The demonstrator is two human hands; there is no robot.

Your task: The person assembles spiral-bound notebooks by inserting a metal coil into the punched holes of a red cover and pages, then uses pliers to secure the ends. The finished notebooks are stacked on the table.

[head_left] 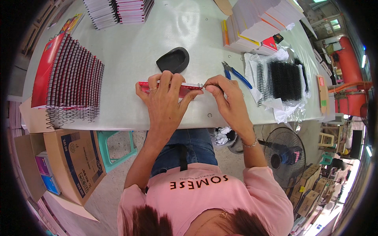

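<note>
My left hand (163, 98) is closed around a thin red booklet (183, 92) with punched holes, holding it on edge just above the table. At its right end, my right hand (228, 96) pinches the end of a dark spiral binding wire (202, 86) between thumb and fingers. Most of that wire is hidden by my fingers. Just beyond my left hand lies a black scooped block (173, 60). Blue-handled cutting pliers (240, 77) rest beyond my right hand. To their right, a heap of black spiral wires (283, 80) lies on crumpled white paper.
Spiral-bound red booklets (75, 74) stand stacked at left, with wire ends over the table edge. More bound stacks (118, 11) sit at the far side, and unbound books (252, 23) at far right. Below are a cardboard box (80, 161), a green stool (104, 153) and a fan (285, 157).
</note>
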